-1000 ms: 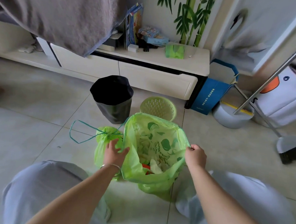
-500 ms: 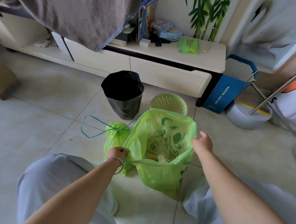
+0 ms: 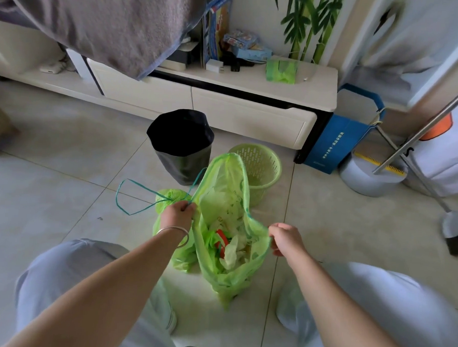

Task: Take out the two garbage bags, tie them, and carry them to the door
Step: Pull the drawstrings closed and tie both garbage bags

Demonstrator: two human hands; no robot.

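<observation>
The open green garbage bag [image 3: 226,255] sits on the tiled floor [image 3: 62,191] between the person's knees, its mouth stretched wide and scraps of white and red rubbish showing inside. The left hand [image 3: 179,214] pinches the bag's rim at its 9 o'clock side; a silver bangle [image 3: 173,232] circles that wrist. The right hand [image 3: 285,238] is closed on the rim at 3 o'clock. Touching the open bag at 9 o'clock lies a second green garbage bag [image 3: 165,199], already cinched, its teal drawstring [image 3: 131,197] looping outward. At 12 o'clock stand a black-lined bin [image 3: 181,147] and a pale green basket [image 3: 260,169].
</observation>
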